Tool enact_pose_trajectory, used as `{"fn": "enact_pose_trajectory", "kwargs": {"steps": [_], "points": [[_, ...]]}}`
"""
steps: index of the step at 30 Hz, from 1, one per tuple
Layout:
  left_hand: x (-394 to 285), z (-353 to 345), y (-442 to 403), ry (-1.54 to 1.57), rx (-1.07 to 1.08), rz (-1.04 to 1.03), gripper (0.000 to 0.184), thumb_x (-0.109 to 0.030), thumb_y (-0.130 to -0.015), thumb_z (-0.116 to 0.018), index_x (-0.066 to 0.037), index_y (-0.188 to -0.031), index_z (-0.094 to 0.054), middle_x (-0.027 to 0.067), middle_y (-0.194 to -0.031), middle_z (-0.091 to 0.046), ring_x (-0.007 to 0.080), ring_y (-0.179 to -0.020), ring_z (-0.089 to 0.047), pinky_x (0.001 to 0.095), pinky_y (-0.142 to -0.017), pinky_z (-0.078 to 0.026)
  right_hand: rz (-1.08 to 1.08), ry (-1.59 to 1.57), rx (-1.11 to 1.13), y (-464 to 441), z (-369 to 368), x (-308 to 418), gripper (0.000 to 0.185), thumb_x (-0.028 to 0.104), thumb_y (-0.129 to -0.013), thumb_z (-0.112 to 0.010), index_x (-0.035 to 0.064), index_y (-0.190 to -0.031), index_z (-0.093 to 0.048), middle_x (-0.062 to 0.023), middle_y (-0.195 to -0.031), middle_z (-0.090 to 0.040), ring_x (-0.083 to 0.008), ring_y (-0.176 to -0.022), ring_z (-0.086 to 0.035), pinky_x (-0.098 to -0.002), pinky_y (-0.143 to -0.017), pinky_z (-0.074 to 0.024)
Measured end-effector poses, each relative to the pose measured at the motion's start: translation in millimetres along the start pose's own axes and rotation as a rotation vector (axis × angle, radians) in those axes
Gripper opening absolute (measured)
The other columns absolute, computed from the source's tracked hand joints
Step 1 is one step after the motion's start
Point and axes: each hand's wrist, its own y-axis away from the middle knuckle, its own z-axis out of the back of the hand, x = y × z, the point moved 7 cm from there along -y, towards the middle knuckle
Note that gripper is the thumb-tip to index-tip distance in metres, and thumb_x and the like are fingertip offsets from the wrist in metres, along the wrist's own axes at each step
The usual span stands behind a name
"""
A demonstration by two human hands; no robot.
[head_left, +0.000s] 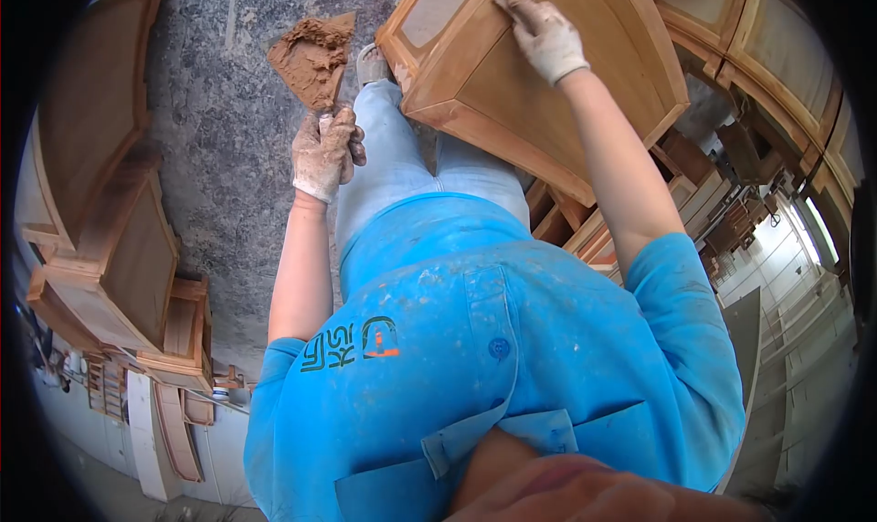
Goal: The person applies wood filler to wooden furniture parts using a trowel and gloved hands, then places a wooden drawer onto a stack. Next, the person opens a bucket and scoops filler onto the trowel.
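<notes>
My left hand [324, 154], in a stained white glove, is closed round the handle of a putty knife [322, 108]. A thick mound of brown putty [313, 58] covers the broad blade, which points away from me. My right hand [544, 38], also gloved, rests with stretched fingers on a framed panel of a wooden cabinet [548, 74]. Its fingertips touch the wood near a frame joint and look brown with smears. Whether anything small lies under those fingers cannot be seen. The cabinet stands tilted in front of my legs.
Several wooden cabinet pieces [137, 257] stand along the left side. More framed wooden panels [786, 38] are at the upper right. Grey, stained floor [219, 157] lies between the left pieces and my legs. My shoe [372, 63] is close to the cabinet's corner.
</notes>
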Motion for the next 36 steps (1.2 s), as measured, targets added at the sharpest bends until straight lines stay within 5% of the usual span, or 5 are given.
{"fn": "enact_pose_trajectory", "kwargs": {"steps": [6, 9, 11, 23, 36], "points": [[-5, 5, 1, 0.008, 0.024, -0.007, 0.019, -0.006, -0.087, -0.063, -0.004, -0.104, -0.054, 0.0113, -0.071, -0.059, 0.0153, -0.046, -0.052, 0.0258, -0.039, -0.043, 0.214, -0.136, 0.08, 58, -20, 41, 0.036, 0.035, -0.09, -0.055, 0.0297, -0.126, -0.056, -0.0072, -0.109, -0.065, -0.0294, -0.092, -0.066, -0.0385, -0.081, -0.0542], [-8, 7, -1, 0.022, 0.018, -0.015, 0.019, -0.006, -0.087, -0.062, -0.004, -0.104, -0.054, 0.0115, -0.071, -0.059, 0.0156, -0.046, -0.052, 0.0259, -0.038, -0.043, -0.079, -0.115, 0.113, 4, 30, 20, 0.04, 0.034, -0.091, -0.055, 0.0124, -0.124, -0.061, 0.001, -0.122, -0.064, -0.0195, -0.089, -0.068, -0.0281, -0.076, -0.0561], [-5, 5, -3, 0.041, 0.012, -0.022, 0.019, -0.005, -0.087, -0.062, -0.004, -0.104, -0.053, 0.0118, -0.071, -0.059, 0.0158, -0.046, -0.052, 0.026, -0.038, -0.042, -0.158, 0.008, 0.211, -49, 28, -3, 0.043, 0.034, -0.091, -0.045, 0.0022, -0.112, -0.065, -0.0141, -0.114, -0.066, -0.0322, -0.091, -0.066, -0.0391, -0.078, -0.0539], [7, 29, -9, 0.063, -0.002, -0.013, 0.018, -0.004, -0.086, -0.061, -0.003, -0.103, -0.054, 0.013, -0.071, -0.06, 0.017, -0.045, -0.052, 0.0266, -0.037, -0.042, -0.157, -0.063, 0.559, 61, -76, 134, 0.048, 0.045, -0.091, -0.039, 0.0156, -0.122, -0.061, -0.007, -0.116, -0.066, -0.0343, -0.099, -0.064, -0.042, -0.086, -0.0509], [7, 41, 1, 0.004, -0.031, -0.029, 0.016, -0.004, -0.085, -0.063, -0.004, -0.099, -0.056, 0.0102, -0.07, -0.061, 0.0146, -0.049, -0.053, 0.0254, -0.038, -0.042, -0.073, 0.074, 0.439, 77, -65, 121, 0.032, 0.037, -0.091, -0.047, 0.0284, -0.12, -0.059, -0.0047, -0.104, -0.069, -0.0284, -0.093, -0.066, -0.0395, -0.078, -0.0529]]}}
